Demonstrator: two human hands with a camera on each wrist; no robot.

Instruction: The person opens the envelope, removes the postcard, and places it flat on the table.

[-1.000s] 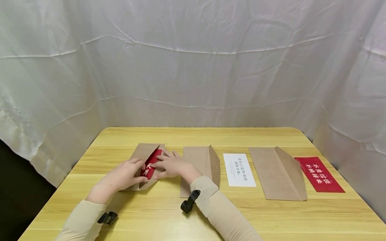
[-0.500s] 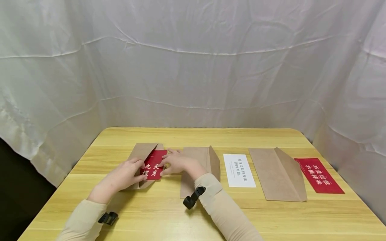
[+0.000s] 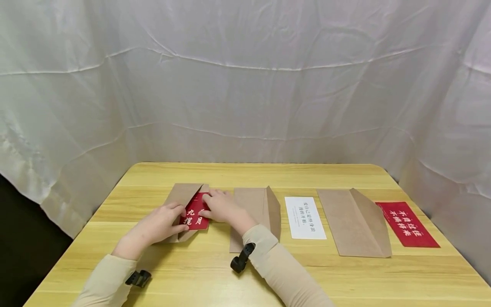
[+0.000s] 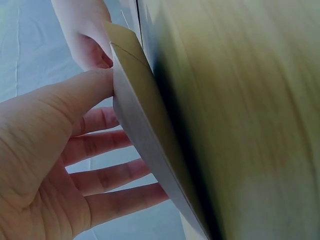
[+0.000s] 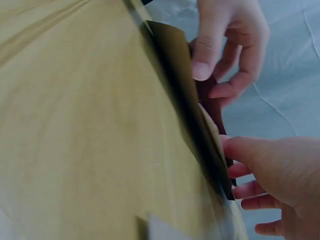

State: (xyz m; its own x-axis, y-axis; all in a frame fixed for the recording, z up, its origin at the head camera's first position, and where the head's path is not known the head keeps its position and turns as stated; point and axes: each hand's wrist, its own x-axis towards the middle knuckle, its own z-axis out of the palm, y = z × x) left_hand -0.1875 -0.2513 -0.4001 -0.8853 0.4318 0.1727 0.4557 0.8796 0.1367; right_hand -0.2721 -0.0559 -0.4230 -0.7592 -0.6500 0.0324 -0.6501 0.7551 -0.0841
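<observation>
A brown paper envelope (image 3: 184, 192) lies at the left of the table, its mouth toward the right. Partway out of that mouth sits a red card (image 3: 194, 213) with white characters. My left hand (image 3: 160, 221) holds the envelope by its mouth, the thumb near the card's lower corner. In the left wrist view, the left thumb and fingertips meet the envelope (image 4: 142, 115). My right hand (image 3: 222, 207) pinches the card's right edge, thumb over its printed face. The right wrist view shows both hands at the raised edges, with the left hand (image 5: 240, 40) farther off.
Right of the hands lie a second brown envelope (image 3: 249, 198), partly under the right forearm, then a white printed card (image 3: 304, 217), a third envelope (image 3: 345, 221) and another red card (image 3: 408, 224). A grey-white curtain (image 3: 249, 94) surrounds the wooden table (image 3: 192, 277).
The red card slid out to the right from deeper in the envelope, then shifted slightly back left. My right hand's spread fingers closed on its edge. The left hand stayed nearly still.
</observation>
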